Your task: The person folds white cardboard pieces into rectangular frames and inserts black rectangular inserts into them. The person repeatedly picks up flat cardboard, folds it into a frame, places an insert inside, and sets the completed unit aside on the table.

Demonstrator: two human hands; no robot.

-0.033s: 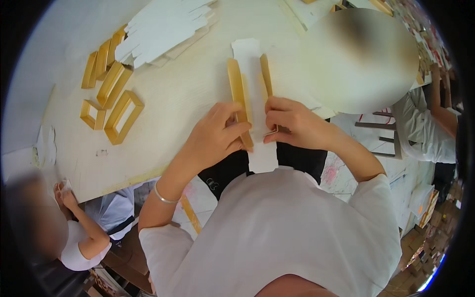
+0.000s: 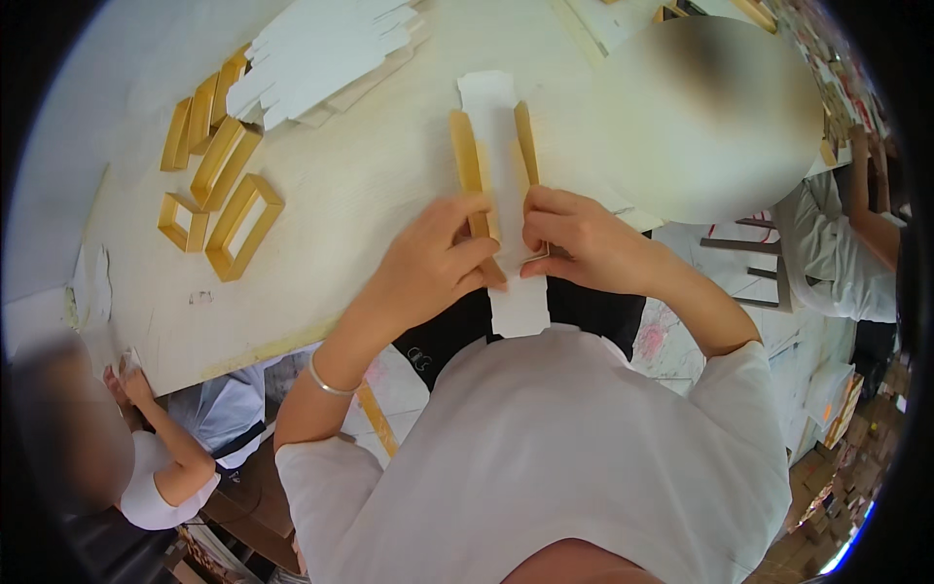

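A long card strip (image 2: 501, 175), white inside and gold on its folded sides, lies lengthwise in front of me, its near end over the table's edge above my lap. My left hand (image 2: 428, 255) is closed on its left gold side (image 2: 467, 161), thumb and fingers pinching the near part. On the opposite gold side (image 2: 526, 146), my right hand (image 2: 582, 243) pinches near the close end, fingers curled over the edge. Both sides stand up from the white middle, and their far ends are free of my hands.
Several gold card frames (image 2: 233, 229) stand at the left of the table (image 2: 321, 214). Beyond them is a pile of flat white card pieces (image 2: 326, 58). A person (image 2: 175, 467) sits at the lower left; another blurred person (image 2: 715, 117) is at the right. A stool (image 2: 754, 258) stands on the floor.
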